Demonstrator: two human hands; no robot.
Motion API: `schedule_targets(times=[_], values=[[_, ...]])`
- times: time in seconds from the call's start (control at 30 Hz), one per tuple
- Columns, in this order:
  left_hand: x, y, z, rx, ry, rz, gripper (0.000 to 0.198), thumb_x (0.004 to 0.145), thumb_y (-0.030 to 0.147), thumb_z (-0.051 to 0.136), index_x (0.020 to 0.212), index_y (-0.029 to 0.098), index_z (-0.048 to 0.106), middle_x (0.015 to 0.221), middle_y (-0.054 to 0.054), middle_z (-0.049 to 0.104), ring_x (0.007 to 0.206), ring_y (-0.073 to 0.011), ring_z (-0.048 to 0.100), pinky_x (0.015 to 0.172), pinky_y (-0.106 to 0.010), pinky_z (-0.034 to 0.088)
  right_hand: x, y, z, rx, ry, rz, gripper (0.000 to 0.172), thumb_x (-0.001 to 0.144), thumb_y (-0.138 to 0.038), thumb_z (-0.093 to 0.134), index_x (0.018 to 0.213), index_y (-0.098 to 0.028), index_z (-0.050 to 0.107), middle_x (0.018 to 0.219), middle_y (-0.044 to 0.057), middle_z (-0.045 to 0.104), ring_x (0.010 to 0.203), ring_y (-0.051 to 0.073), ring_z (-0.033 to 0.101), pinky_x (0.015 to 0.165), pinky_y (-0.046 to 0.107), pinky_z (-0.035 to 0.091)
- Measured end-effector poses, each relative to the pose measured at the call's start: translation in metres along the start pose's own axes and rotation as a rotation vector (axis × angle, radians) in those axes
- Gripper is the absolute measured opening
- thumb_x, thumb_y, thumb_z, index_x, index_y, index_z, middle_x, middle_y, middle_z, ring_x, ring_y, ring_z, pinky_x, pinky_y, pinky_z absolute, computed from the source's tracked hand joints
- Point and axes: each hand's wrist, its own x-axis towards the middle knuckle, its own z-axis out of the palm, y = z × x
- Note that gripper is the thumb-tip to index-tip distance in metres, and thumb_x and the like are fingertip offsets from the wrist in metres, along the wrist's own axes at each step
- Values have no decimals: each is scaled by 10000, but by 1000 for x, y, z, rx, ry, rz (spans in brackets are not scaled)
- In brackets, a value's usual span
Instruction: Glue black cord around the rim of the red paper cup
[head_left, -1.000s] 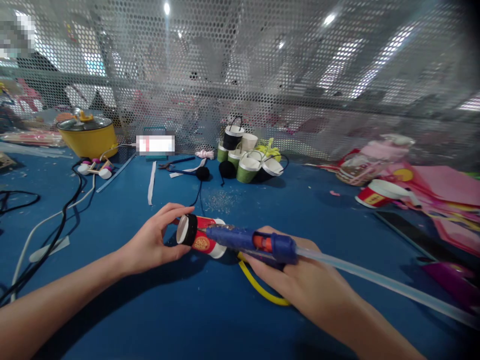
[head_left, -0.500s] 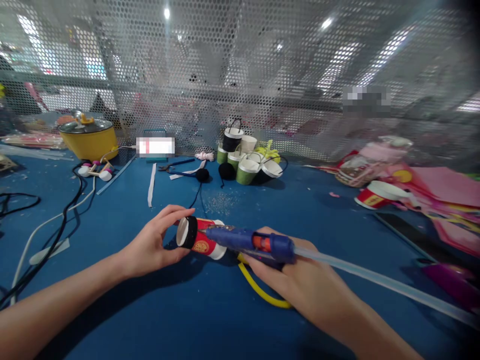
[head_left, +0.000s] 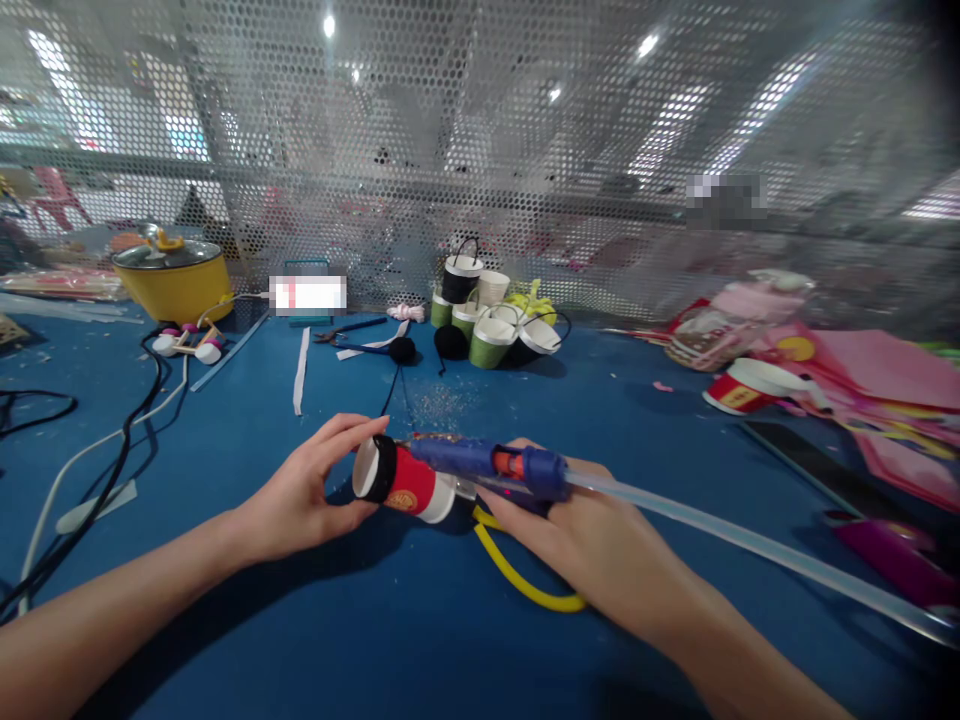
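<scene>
My left hand (head_left: 315, 490) grips a small red-and-white paper cup (head_left: 414, 485), which lies on its side with its mouth to the left. Black cord (head_left: 385, 468) is wound round the cup near its rim, and a strand runs back toward a black ball of cord (head_left: 402, 350). In my right hand (head_left: 577, 520) is a blue hot glue gun (head_left: 480, 462), its nozzle close to the black band on the cup. A long clear glue stick (head_left: 712, 535) sticks out of the gun's rear. The gun's yellow cable (head_left: 517, 580) loops below.
Several small cups with cord handles (head_left: 491, 340) stand at the back by the perforated metal screen (head_left: 390, 120). A yellow pot (head_left: 176, 280), pliers (head_left: 349, 329) and cables (head_left: 127, 440) are to the left. At right lie a red cup (head_left: 750, 385), a phone (head_left: 810, 465) and pink sheets (head_left: 885, 370).
My right hand has shifted the glue gun slightly left and up, so its nozzle is now nearer the cup's upper side at the black band. My left hand keeps its hold.
</scene>
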Motion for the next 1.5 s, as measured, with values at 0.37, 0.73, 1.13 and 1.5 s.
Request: schedule_targets(times=[0.37,0.73,1.13,1.5], values=[[3,-8,4,-251,68,-214,618,692,204,665,1274,225,460,1150,-66,469,1029,-208,543,951,-426,452,-9,0,4,-10,-16,-20,132,786,-248,524,656,-234,511,591,-31,586,503,125,530,467,234,415],[0,-7,3,-149,54,-119,625,715,159,641,1297,260,438,1187,-75,467,1096,-220,513,967,-412,446,-5,2,3,-21,1,-38,140,810,-214,474,681,-249,515,649,4,617,553,151,566,538,267,468],[-1,0,2,-56,2,-31,629,753,127,596,1330,264,387,1215,-93,455,1103,-215,508,943,-359,460,6,-2,-3,-48,14,-40,153,782,-213,483,707,-232,616,617,18,621,527,154,562,512,265,454],[2,-6,5,-348,111,-252,781,672,148,663,1365,254,318,1127,-61,484,1086,-227,491,983,-409,391,42,53,-1,252,37,310,255,774,-428,569,725,-180,594,742,50,699,679,175,643,600,254,477]])
